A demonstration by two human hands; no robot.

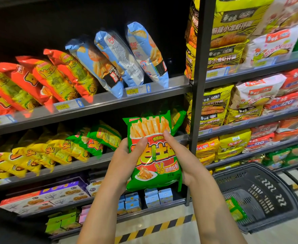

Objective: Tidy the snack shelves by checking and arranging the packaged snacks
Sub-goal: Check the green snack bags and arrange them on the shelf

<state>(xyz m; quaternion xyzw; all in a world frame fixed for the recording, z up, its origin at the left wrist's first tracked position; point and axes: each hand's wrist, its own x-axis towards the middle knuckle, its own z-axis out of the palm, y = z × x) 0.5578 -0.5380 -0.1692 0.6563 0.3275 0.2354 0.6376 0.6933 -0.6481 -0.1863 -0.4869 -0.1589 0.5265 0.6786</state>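
I hold a green snack bag [153, 166] printed with fries upright in front of the middle shelf. My left hand [125, 161] grips its left edge, thumb on the front. My right hand [183, 157] holds its right side, fingers across the front. Behind it on the middle shelf [99, 161] stand more green bags [99, 138] and yellow bags [39, 154]. The shelf above carries blue bags [120, 57] and red bags [44, 78], all leaning left.
A dark upright post [199, 81] divides these shelves from noodle packs [232, 50] on the right. A black shopping basket [260, 194] sits on the floor at lower right with a green pack inside. Cookie boxes [56, 196] and small blue cartons [151, 198] fill the lower shelves.
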